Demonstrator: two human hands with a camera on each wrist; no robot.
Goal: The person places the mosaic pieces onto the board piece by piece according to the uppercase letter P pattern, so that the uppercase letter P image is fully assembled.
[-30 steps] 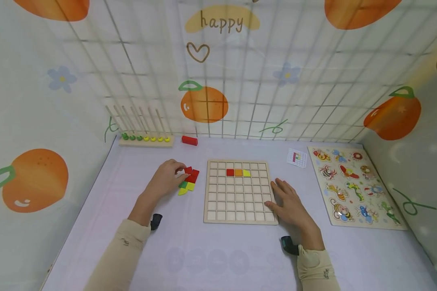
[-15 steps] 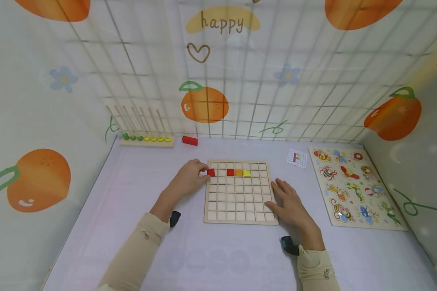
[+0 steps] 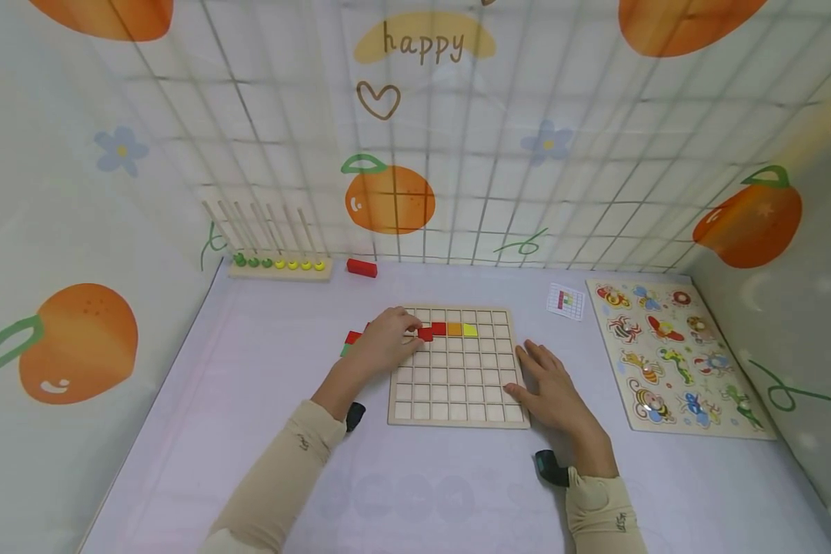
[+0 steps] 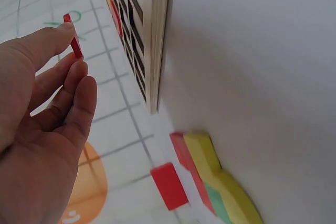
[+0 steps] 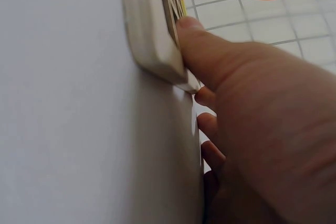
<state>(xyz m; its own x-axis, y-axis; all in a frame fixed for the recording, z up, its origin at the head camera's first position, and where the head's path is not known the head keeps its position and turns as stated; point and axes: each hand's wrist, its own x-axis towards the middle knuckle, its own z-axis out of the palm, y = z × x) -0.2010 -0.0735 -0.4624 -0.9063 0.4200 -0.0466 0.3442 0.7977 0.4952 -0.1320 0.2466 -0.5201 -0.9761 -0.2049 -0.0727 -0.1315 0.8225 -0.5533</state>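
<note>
In the head view my left hand (image 3: 379,344) is over the left side of a wooden grid board (image 3: 458,394). Thumb and fingertip pinch a red tile (image 4: 73,38), seen edge-on and off the board in the left wrist view. In the second row sit a red square (image 3: 438,328), an orange square (image 3: 454,329) and a yellow piece (image 3: 469,330). My right hand (image 3: 550,388) lies at the board's right edge, thumb on its rim and fingers extended on the table. Loose red, green and yellow tiles (image 4: 202,153) lie left of the board, partly hidden by my left hand in the head view.
Behind the board lies a red block (image 3: 362,268), beside a bead rack (image 3: 280,269) with upright pegs. A small pattern card (image 3: 565,301) is at the back right. Farther right is an insect picture puzzle board (image 3: 675,350). A printed curtain closes off the back.
My left hand has taken a red tile from the loose pile and carried it right, over the board toward the placed red square. My right hand stays where it was.
</note>
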